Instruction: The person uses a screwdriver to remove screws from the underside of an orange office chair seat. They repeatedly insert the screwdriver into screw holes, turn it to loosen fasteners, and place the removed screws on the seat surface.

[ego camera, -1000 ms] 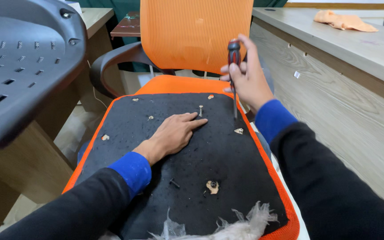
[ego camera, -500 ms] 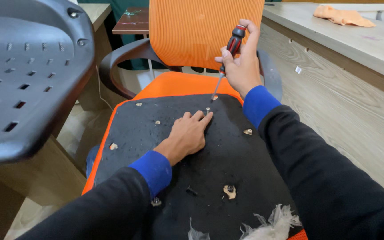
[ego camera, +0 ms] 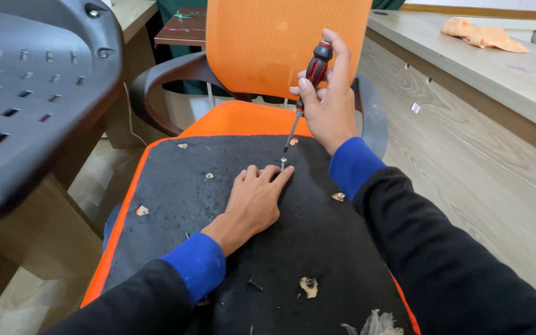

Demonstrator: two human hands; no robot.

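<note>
An orange seat cushion lies upside down, its black underside [ego camera: 231, 186] facing me and pocked with several small torn holes. A metal screw [ego camera: 283, 162] stands upright in it. My left hand [ego camera: 252, 198] lies flat on the black fabric, fingertips touching the screw's base. My right hand [ego camera: 327, 102] grips a red-and-black screwdriver [ego camera: 308, 84] by its handle; the shaft slants down and its tip hovers just above the screw head.
An orange mesh chair [ego camera: 280, 43] with black armrests [ego camera: 162, 80] stands behind the cushion. A black perforated plastic shell [ego camera: 26, 93] looms at left. A wooden counter [ego camera: 497, 80] with an orange cloth [ego camera: 479, 32] runs along the right. A loose black screw [ego camera: 255, 285] lies near me.
My right hand swung the screwdriver from upright near the cushion's right side toward the standing screw. My left fingertips slid up to the screw's base.
</note>
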